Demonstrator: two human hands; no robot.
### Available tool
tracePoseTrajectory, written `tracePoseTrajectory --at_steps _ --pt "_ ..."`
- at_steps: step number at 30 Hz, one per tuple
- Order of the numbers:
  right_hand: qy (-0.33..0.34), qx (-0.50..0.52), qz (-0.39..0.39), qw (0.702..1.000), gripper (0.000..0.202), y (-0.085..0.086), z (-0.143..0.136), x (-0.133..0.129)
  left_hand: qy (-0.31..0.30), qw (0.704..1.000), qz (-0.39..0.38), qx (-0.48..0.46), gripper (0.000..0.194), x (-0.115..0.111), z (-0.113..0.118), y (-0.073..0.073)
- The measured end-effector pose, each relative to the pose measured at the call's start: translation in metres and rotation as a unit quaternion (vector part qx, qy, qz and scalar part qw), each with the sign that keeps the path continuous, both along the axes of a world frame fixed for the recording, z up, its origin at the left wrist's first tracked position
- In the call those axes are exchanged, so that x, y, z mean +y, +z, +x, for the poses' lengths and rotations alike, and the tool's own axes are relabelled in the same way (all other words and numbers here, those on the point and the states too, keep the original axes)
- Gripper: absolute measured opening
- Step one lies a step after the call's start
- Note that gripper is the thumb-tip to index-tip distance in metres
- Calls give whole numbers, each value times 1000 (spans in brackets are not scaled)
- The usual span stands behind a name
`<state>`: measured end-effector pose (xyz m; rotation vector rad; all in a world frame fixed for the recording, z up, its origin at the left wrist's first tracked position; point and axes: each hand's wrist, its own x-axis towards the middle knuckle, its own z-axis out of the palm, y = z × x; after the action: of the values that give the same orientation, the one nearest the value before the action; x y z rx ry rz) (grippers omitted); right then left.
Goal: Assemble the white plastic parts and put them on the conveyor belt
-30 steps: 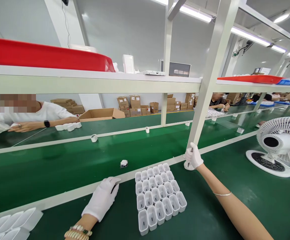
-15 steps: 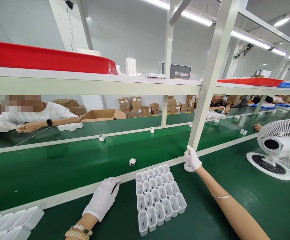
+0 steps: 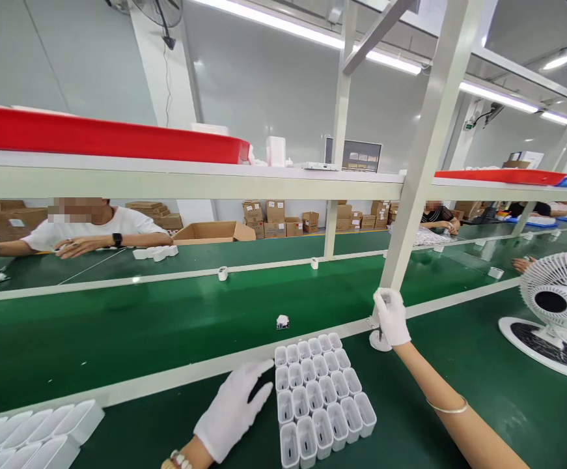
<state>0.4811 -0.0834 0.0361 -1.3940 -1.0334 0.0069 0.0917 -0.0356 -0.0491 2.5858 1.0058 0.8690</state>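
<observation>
My left hand [image 3: 234,410], in a white glove, is open with thumb and fingers apart. Its fingertips are beside the left edge of a block of small white open-topped plastic housings [image 3: 314,395], standing in rows on the green table. My right hand [image 3: 391,317], also gloved, is closed at the foot of the pale upright post [image 3: 413,169]. Just under it shows a round white base [image 3: 379,341]; whatever the fingers grip is hidden. A small circuit board with a white part [image 3: 282,322] lies on the green belt beyond the housings.
More white housings [image 3: 34,433] stand at lower left. A white fan [image 3: 551,303] is on the right. Overhead, a shelf [image 3: 185,179] carries a red tray [image 3: 117,138]. Across the belt [image 3: 131,326] sits a co-worker in a white shirt [image 3: 137,221], near an open carton [image 3: 215,231].
My left hand has moved right to the housings, and its thumb and fingers have spread. My right hand stays closed by the post, slightly turned. The whole view has shifted.
</observation>
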Motion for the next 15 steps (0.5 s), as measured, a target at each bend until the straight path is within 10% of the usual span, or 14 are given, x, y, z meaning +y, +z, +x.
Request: tracePoseTrajectory --at_steps 7,15 --pt "133 -316 -128 931 13 11 -66 8 -30 998 -14 56 38 -10 7 14" --pt "256 -358 -346 829 30 1 -100 97 6 991 -43 125 50 -5 13 22"
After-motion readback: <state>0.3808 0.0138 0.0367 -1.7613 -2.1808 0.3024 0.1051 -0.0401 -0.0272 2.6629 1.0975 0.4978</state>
